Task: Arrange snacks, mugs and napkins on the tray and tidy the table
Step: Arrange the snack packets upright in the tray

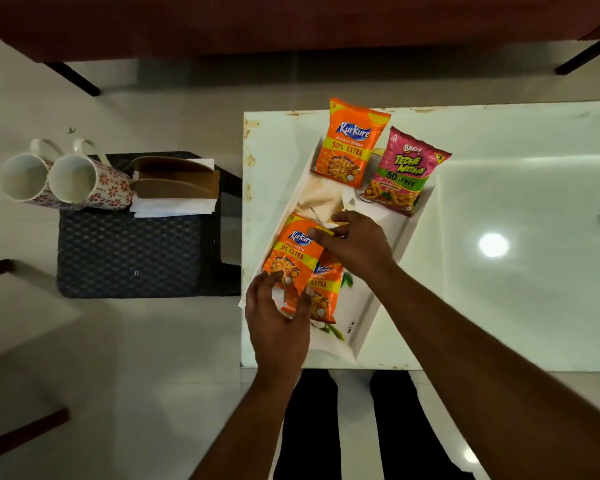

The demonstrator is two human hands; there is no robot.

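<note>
A white tray [394, 233] lies slanted on the white table [499, 278]. At its far end an orange Kurkure packet [352, 143] and a pink Bingo packet [404, 173] lean on the rim. At the near end I hold another orange Kurkure packet [293, 258] with both hands: my left hand [278, 320] grips its bottom edge, my right hand [355, 242] pinches its top corner. A third Kurkure packet [324, 289] lies partly beneath it. Two floral mugs [66, 178] and a brown napkin holder [175, 183] with white napkins [172, 206] rest on a dark stool at the left.
The dark patterned stool [129, 254] stands left of the table, with a gap of pale floor between. A dark red sofa [291, 22] spans the top. My legs [354, 427] stand at the table's near edge. A bright light reflection [494, 244] shows on the tabletop.
</note>
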